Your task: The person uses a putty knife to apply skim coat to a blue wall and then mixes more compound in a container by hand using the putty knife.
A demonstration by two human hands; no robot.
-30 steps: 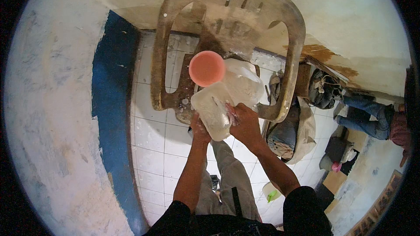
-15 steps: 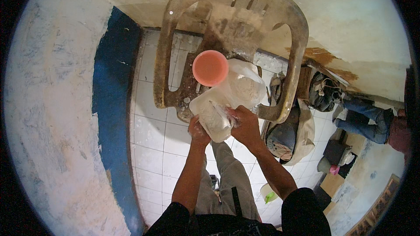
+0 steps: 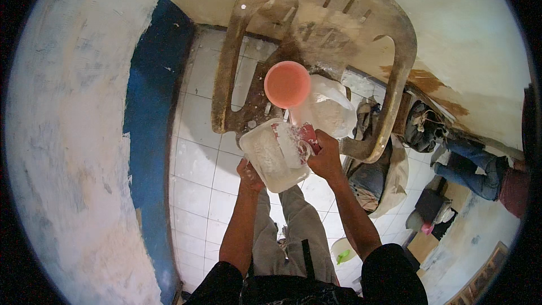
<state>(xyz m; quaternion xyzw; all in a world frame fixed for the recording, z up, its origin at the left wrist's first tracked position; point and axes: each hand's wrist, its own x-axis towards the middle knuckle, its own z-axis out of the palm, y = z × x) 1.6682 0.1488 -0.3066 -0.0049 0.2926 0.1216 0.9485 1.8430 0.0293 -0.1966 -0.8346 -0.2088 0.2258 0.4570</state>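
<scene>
1. Two hands are seen over a white tiled floor [image 3: 197,158], which is hemmed in by a patchy wall with a blue band [image 3: 149,135] on the left and a cream wall [image 3: 463,39] across the top.
2. A grimy plastic chair [image 3: 395,51] is stood against the cream wall, its seat filling most of the floor ahead; only a narrow strip of tiles is left open between chair and blue band.
3. A white rectangular tub [image 3: 270,161], smeared with pale paste, is held just in front of the chair's near edge, above the knees.
4. The left hand [image 3: 249,174] is cupped under the tub's near corner, fingers closed against its underside.
5. The right hand [image 3: 326,158] is wrapped around a red-handled scraper [image 3: 307,135], whose blade is laid over the tub's rim.
6. An orange round lid or cup [image 3: 287,83] is seen on the chair seat just beyond the tub, beside a bag of white powder [image 3: 330,110].
7. On the right, room is taken up by a sack [image 3: 389,181], heaped cloth and another person's legs in jeans [image 3: 474,169] lying along the wall.
8. A small green-and-white object [image 3: 343,255] is noted on the tiles beside the right leg.
</scene>
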